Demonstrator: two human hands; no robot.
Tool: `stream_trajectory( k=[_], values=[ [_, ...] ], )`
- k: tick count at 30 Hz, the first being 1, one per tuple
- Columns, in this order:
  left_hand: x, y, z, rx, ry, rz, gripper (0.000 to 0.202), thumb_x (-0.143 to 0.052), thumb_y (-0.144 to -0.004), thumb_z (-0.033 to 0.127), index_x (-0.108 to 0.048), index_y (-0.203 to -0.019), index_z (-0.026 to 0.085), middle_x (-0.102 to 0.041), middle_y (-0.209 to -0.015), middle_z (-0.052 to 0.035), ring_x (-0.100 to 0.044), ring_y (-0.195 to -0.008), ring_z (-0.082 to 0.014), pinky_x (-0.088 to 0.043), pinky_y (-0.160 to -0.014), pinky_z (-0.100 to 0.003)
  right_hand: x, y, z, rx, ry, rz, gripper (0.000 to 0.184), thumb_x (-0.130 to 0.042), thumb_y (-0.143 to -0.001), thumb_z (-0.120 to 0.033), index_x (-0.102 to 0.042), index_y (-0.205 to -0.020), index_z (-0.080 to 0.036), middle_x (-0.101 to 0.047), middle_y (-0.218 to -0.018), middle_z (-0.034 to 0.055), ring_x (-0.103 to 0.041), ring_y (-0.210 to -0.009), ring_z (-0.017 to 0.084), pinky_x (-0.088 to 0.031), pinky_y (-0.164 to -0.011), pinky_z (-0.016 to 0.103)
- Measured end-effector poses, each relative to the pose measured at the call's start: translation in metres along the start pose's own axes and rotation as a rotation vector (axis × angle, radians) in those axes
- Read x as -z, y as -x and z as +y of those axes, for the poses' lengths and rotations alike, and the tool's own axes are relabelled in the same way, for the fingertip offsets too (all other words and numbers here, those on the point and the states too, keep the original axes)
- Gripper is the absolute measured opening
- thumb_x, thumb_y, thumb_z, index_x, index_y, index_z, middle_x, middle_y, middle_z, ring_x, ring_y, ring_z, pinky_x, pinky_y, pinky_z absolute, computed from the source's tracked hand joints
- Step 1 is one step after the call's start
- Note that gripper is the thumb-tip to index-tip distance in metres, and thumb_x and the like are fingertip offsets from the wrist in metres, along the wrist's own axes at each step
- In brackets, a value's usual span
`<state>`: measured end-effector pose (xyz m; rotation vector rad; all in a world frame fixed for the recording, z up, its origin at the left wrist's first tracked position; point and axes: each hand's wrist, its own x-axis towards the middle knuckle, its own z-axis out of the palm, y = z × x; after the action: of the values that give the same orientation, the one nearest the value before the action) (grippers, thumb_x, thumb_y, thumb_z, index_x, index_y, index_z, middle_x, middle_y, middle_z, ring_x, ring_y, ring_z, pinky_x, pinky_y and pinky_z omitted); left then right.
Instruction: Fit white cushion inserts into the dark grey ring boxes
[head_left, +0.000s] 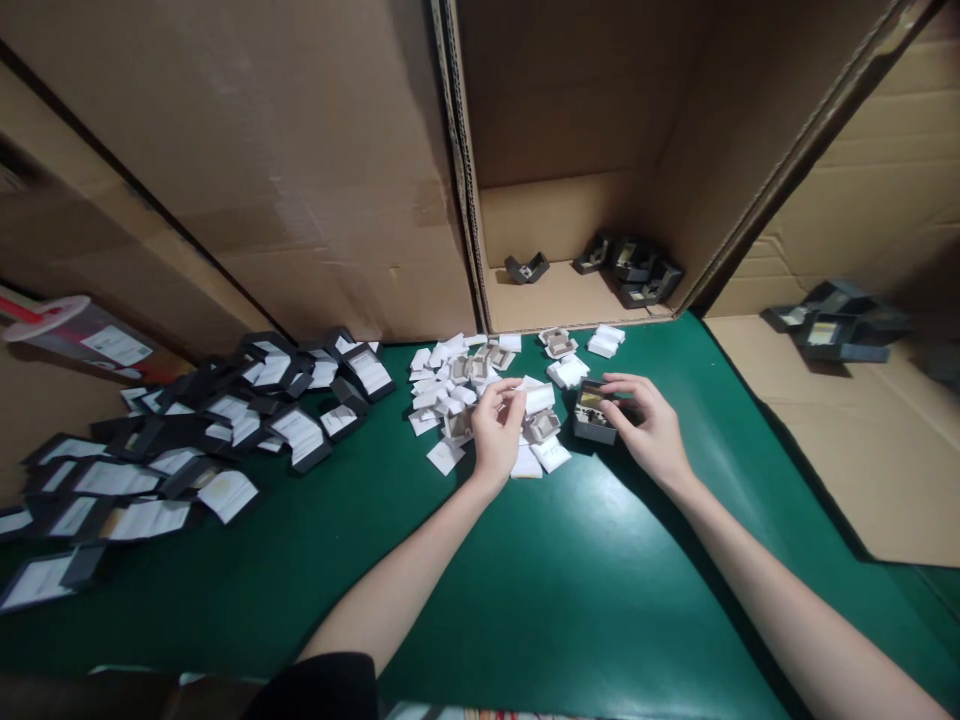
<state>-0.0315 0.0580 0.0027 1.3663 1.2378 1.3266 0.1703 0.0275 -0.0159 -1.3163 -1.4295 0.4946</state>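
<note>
My left hand (pixel 498 432) is over a pile of white paper pieces and small inserts (pixel 446 385), thumb and fingers pinched together. A white folded piece (pixel 538 397) shows right by its fingertips; whether it is held or lies on the pile is unclear. An open small dark box (pixel 595 428) with a pale patterned interior stands right of the pile. My right hand (pixel 646 432) grips this box at its right side, thumb in front and fingers by the raised lid. Grey-beige inserts (pixel 541 427) lie below the left fingertips.
Many open dark boxes with white papers (pixel 300 432) cover the table's left. A large cardboard carton (pixel 551 300) at the back contains several open dark boxes (pixel 637 265). More dark boxes (pixel 840 325) sit on cardboard at right. A clear plastic tub (pixel 97 335) stands far left.
</note>
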Motion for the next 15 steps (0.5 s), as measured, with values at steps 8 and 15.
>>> stream_trajectory(
  k=[8,15],
  values=[
    [-0.008,0.013,0.008,0.036,0.160,-0.031,0.038,-0.056,-0.082,0.044,-0.048,-0.103,0.013,-0.055,-0.078,0.0004,-0.051,-0.049,0.0009,-0.039,-0.042,-0.009,-0.001,0.003,-0.019,0.195,0.103,-0.115,0.016,-0.059,-0.088,-0.033,-0.068,-0.099,-0.025,-0.061,-0.121,0.0056,-0.053,-0.114,0.024,-0.041,-0.098,0.044],
    [-0.013,0.022,-0.006,-0.017,0.074,-0.252,0.045,-0.057,-0.081,0.042,-0.044,-0.114,0.015,-0.057,-0.097,-0.0049,-0.062,-0.076,-0.0036,-0.054,-0.061,-0.013,-0.006,0.008,-0.026,0.122,-0.004,-0.167,0.014,-0.063,-0.085,-0.037,-0.068,-0.084,-0.024,-0.061,-0.120,0.0064,-0.053,-0.114,0.025,-0.041,-0.098,0.046]
  ],
)
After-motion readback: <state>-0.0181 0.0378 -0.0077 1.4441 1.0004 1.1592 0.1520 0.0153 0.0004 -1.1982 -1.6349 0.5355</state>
